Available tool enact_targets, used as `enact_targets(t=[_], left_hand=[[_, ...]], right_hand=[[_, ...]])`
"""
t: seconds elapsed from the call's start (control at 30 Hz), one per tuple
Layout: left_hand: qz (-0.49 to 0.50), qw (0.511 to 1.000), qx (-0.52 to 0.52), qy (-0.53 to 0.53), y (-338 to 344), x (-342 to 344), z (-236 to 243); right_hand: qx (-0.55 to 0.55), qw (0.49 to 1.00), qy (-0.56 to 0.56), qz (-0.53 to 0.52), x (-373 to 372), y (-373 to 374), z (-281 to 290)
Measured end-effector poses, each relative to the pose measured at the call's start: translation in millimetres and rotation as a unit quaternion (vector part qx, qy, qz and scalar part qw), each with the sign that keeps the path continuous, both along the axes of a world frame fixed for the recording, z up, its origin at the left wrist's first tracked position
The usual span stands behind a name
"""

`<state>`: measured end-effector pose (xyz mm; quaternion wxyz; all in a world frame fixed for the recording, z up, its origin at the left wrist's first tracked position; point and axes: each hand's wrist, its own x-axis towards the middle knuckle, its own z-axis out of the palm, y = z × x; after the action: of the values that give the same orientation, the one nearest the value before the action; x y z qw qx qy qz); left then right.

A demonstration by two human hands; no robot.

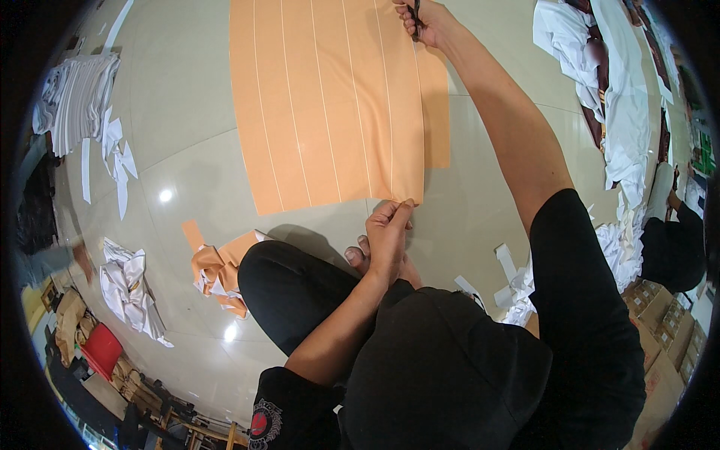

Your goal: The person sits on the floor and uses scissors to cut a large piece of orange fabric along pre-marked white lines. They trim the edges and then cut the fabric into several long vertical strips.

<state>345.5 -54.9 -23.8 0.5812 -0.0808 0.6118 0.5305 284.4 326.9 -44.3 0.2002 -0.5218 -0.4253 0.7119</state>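
Observation:
A sheet of orange fabric [300, 112] with several thin white lines running lengthwise lies on the floor, its far end beyond the upper edge. My left hand [390, 229] pinches the sheet's near right corner, and a ripple runs up the cloth from there. At the top, my right arm stretches far forward. The fingers of my right hand [426, 24] are closed round black-handled scissors [414, 19] at the sheet's right edge; where the blades sit I cannot make out. A narrower orange piece [437, 112] shows from under that edge.
Crumpled orange scraps [214, 274] lie by my bent knee [289, 289]. White cloth scraps [127, 285] and a stack of white fabric [79, 97] are at the left. More white cloth [626, 90], cardboard boxes [660, 322] and a person in black [675, 244] are at the right.

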Motion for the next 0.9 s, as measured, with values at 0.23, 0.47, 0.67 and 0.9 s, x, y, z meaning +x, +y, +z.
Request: enact_targets(t=[0.23,0.47,0.67,0.9], left_hand=[[-0.003,1.0,-0.01,-0.006,0,-1,2],[-0.019,1.0,-0.019,0.0,0,-1,0],[-0.005,1.0,-0.028,-0.003,1,-1,3],[-0.011,1.0,-0.017,-0.002,0,0,2]], right_hand=[[0.006,1.0,-0.001,0.002,0,-2,3],[-0.009,1.0,0.002,-0.011,-3,5,-13],[-0.011,1.0,-0.017,-0.004,-2,4,-10],[-0.011,1.0,-0.028,0.006,1,8,-13]])
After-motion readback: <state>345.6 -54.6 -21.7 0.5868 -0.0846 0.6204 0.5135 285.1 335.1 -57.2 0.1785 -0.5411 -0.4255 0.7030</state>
